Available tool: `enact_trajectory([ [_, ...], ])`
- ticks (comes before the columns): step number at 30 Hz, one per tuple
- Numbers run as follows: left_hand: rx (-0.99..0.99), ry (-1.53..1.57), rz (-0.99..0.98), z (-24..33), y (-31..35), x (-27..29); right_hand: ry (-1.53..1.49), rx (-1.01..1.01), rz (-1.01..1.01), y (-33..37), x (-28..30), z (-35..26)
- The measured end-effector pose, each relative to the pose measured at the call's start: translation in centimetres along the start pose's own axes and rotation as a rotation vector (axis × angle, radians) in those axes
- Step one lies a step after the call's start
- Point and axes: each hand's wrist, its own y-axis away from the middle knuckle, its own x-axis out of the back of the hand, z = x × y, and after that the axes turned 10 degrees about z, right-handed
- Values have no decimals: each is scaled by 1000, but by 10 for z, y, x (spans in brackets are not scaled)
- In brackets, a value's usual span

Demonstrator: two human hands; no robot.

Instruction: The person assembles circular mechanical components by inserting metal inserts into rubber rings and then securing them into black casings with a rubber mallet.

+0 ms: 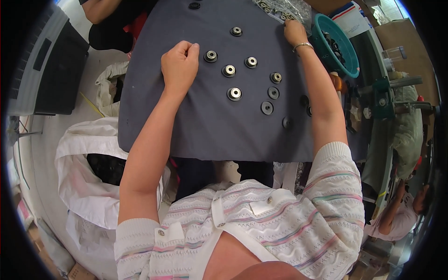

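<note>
I find plain dark-grey round discs (pixel 267 108) at near right on the grey cloth-covered table (pixel 200 130), some partly screened by my right forearm (pixel 324 93). Farther out, six dark discs appear topped with shiny silver metal rings (pixel 234 94). My left hand (pixel 180 65) is closed in a fist left of them; whether it holds anything I cannot tell. My right hand (pixel 295 33) is at the far-right clear plastic bag (pixel 301 10) of metal rings, fingers curled, grip unconfirmed. I judge rings best taken singly and seated flat, without nudging neighbouring discs. Around: a white sack (pixel 86 200) at near left, a green metal press (pixel 382 98) at right, and, beside the right hand, a teal plastic basket (pixel 332 25) of dark parts, whose rim could obstruct it.
</note>
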Motion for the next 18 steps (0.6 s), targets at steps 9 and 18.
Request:
enact_trajectory([
  [9,-24,-40,-2,-1,-2,4,-827,-146,-112,137,128,-49],
  [18,-1,-32,-13,-1,1,2,-688,47,-127,203,150,-84],
])
